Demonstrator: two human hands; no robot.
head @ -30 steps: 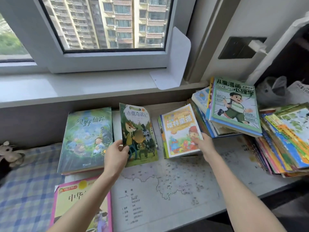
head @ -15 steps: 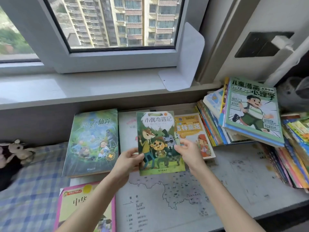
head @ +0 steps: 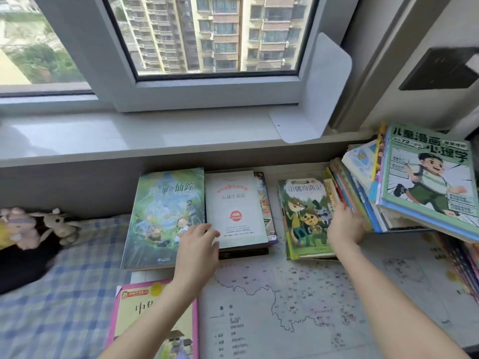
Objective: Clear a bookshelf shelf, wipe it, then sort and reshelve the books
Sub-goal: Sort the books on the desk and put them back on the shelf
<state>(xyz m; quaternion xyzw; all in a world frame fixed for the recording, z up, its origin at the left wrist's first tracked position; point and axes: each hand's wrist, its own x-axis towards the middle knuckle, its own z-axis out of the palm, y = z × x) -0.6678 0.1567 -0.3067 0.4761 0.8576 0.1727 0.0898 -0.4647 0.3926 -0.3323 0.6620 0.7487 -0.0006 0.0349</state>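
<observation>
The left hand [head: 197, 244] lay loosely spread, fingers relaxed and nearly straight, its fingertips touching the lower left corner of the white book [head: 236, 208], which topped a small stack beside the green book [head: 166, 216]. The right hand [head: 344, 226] rested flat on the right edge of the fox-cover book [head: 303, 216], fingers extended towards the leaning pile of books [head: 363, 203]; neither hand gripped anything. All the books lay on the map sheet [head: 298, 307] below the windowsill [head: 129, 136].

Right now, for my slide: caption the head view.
Sorting: left hand touches white book, right hand rests on fox book.
</observation>
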